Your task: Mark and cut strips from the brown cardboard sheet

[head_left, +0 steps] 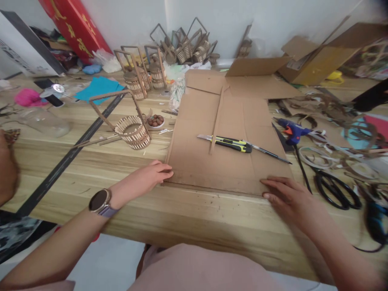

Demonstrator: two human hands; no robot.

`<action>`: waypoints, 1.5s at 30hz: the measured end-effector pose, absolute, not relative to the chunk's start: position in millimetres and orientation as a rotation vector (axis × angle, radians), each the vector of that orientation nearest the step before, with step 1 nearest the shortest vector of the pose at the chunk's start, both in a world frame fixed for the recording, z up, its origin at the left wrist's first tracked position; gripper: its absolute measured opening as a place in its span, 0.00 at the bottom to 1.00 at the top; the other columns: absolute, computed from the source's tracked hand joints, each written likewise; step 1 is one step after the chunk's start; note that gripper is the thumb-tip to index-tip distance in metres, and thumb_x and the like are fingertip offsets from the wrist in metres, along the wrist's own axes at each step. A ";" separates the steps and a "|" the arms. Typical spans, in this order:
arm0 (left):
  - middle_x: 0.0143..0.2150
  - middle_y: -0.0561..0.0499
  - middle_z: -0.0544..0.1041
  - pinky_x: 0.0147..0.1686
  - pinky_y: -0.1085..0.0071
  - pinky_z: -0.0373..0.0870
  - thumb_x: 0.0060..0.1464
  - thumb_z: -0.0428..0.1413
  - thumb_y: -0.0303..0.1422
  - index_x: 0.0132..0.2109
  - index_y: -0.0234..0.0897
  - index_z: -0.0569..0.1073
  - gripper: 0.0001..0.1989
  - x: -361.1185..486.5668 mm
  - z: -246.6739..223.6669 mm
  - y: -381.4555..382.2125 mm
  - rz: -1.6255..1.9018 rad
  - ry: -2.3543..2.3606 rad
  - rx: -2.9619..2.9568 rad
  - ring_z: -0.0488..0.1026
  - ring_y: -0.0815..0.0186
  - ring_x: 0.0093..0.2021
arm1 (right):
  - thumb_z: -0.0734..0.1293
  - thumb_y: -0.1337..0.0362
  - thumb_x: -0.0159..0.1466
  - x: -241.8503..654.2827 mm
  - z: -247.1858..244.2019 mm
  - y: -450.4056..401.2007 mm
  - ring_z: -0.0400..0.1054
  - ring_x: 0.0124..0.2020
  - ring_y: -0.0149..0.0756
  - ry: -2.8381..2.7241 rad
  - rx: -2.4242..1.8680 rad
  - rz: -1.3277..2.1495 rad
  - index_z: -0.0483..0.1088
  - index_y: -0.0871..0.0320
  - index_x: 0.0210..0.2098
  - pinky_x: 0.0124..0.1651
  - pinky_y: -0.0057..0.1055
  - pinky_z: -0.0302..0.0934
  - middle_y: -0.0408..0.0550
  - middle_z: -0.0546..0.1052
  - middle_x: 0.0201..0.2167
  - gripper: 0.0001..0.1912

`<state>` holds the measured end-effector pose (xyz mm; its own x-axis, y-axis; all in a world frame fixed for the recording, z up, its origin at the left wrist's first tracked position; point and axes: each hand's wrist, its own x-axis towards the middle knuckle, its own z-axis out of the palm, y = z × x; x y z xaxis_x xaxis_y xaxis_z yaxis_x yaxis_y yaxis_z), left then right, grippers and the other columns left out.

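Observation:
A flat sheet of brown cardboard (194, 161) lies on the wooden table before me. My left hand (153, 176) touches its near left corner, fingers a little apart. At the near right corner my right hand (285, 194) rests its fingertips on the edge, thumb apart from the fingers. Neither hand holds anything. On the cardboard lie a green and black utility knife (235, 144), a dark pen (268, 152) and a narrow brown strip (217, 121). Left of the sheet stands a small slatted basket (136, 135) with a tall handle.
Several similar baskets (157, 74) stand at the back. A bowl of brown balls (156, 121) sits beside the near basket. To the right are a blue glue gun (292, 130), black-handled scissors (336, 190) and brown scraps. Another person's arm (7, 169) shows at the left edge.

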<state>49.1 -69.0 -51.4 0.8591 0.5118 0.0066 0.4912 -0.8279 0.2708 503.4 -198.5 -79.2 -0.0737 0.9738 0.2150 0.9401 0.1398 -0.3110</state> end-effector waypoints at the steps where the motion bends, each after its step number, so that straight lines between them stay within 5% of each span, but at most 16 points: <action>1: 0.60 0.44 0.75 0.55 0.64 0.71 0.64 0.49 0.20 0.59 0.37 0.75 0.21 48.8 -52.7 -68.7 0.120 0.762 2.782 0.69 0.60 0.56 | 0.59 0.45 0.68 502.4 -78.4 -198.5 0.74 0.50 0.51 -2.060 -1.841 0.126 0.78 0.52 0.47 0.54 0.49 0.69 0.55 0.79 0.48 0.24; 26: 0.61 0.45 0.73 0.55 0.63 0.70 0.53 0.45 0.12 0.58 0.39 0.74 0.31 50.5 -55.2 -74.9 0.053 0.836 2.873 0.70 0.59 0.56 | 0.60 0.53 0.69 491.8 -65.4 -199.7 0.73 0.53 0.50 -2.077 -1.916 0.159 0.77 0.56 0.51 0.56 0.49 0.68 0.57 0.78 0.51 0.21; 45: 0.62 0.47 0.74 0.56 0.63 0.70 0.56 0.45 0.14 0.60 0.44 0.75 0.32 44.5 -64.0 -67.4 0.036 0.828 2.850 0.69 0.58 0.59 | 0.60 0.56 0.68 495.1 -62.9 -198.2 0.73 0.53 0.49 -2.084 -1.903 0.238 0.78 0.55 0.51 0.57 0.49 0.68 0.57 0.78 0.51 0.20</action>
<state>44.5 -67.4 -64.0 0.8454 0.5336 -0.0248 0.5294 -0.8307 0.1722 495.1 -198.2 -62.9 -0.0710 0.9910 0.1134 0.9398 0.1046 -0.3253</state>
